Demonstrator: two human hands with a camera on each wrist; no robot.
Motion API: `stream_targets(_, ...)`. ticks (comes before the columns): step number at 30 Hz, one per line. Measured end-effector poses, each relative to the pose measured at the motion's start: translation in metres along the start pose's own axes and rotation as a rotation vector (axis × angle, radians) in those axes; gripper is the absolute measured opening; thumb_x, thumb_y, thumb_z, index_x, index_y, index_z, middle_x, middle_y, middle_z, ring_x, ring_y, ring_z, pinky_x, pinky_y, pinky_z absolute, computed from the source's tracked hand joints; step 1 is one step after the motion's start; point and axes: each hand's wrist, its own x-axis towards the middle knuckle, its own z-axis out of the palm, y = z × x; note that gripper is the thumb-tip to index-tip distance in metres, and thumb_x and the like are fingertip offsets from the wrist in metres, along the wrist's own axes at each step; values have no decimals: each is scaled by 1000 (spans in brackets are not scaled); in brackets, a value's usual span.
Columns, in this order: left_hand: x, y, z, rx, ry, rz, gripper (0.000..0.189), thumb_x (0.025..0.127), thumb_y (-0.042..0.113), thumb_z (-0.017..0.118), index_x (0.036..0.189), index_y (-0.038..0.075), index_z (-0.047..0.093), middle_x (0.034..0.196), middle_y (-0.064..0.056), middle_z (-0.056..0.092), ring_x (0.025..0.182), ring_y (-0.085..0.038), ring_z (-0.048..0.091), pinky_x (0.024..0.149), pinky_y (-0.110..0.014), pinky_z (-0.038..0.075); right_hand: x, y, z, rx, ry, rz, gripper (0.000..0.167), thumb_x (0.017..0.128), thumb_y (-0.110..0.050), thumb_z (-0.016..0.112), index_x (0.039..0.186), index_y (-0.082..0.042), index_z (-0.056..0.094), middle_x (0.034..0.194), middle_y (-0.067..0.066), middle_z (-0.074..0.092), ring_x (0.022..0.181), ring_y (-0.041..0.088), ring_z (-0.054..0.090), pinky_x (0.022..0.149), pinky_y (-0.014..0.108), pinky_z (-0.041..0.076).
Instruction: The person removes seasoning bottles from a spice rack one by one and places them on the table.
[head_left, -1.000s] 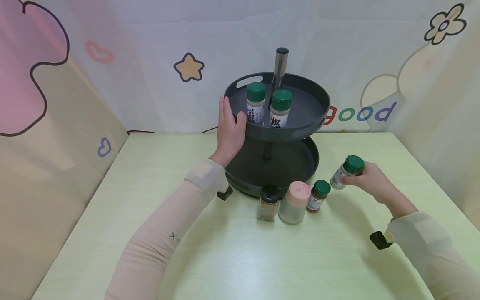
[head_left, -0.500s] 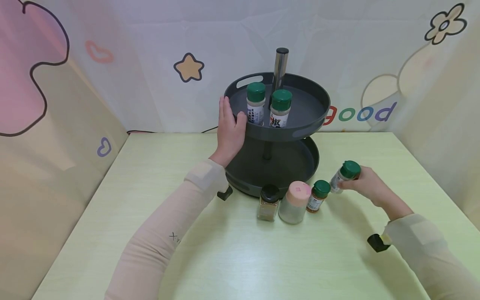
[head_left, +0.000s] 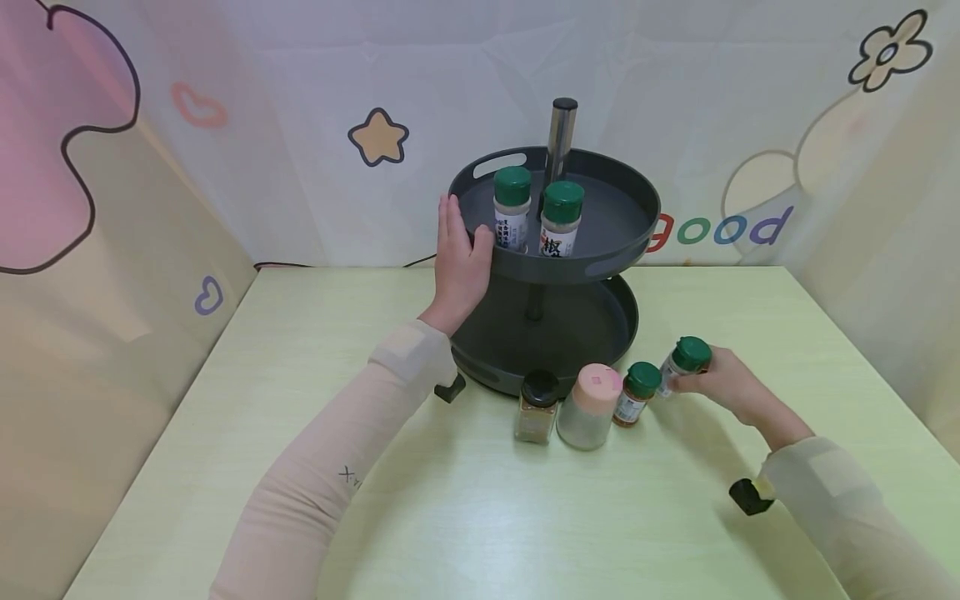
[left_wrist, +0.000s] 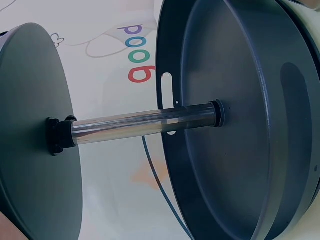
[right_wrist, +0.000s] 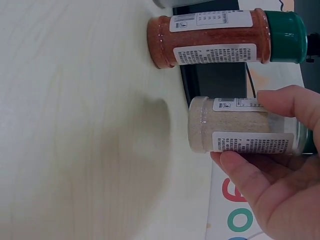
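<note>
In the head view my left hand (head_left: 461, 271) lies against the left side of the upper tray (head_left: 570, 268) of a dark two-tier rack, fingers straight and pointing up. My right hand (head_left: 731, 385) grips a green-capped spice jar (right_wrist: 240, 125) of pale powder, thumb on one side and fingers on the other. This jar is slightly tilted, its base off the table in the right wrist view. Beside it stands a green-capped jar of red powder (right_wrist: 215, 42). Two green-capped jars, a left one (head_left: 512, 208) and a right one (head_left: 561, 218), stand in the upper tray.
A pink-capped jar (head_left: 589, 408) and a black-capped jar (head_left: 536, 408) stand before the lower tray (head_left: 480, 371). A metal post (left_wrist: 145, 124) joins the tiers. Behind the table (head_left: 480, 517) hangs a printed cloth (head_left: 300, 167).
My right hand has moved down and left with the pale powder jar, bringing it close to the red powder jar. My left hand has stayed at the upper tray.
</note>
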Motion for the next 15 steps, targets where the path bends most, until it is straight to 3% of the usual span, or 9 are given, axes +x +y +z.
stream_targets(7, 0, 0, 0, 1, 0, -1, 62, 90, 30, 33, 143, 13, 5, 150, 6, -4, 138, -11, 1, 111, -31, 12, 1, 4, 5, 18, -22, -28, 38, 79, -16, 63, 107, 7, 54, 104, 20, 60, 89, 15, 55, 84, 49, 45)
stream_targets(15, -1, 0, 0, 7, -2, 0, 63, 90, 33, 31, 143, 13, 4, 150, 6, -4, 138, -10, 1, 111, -30, 12, 1, 7, 9, 22, -28, -26, 38, 78, -16, 64, 106, 7, 53, 104, 20, 59, 91, 19, 55, 83, 48, 46)
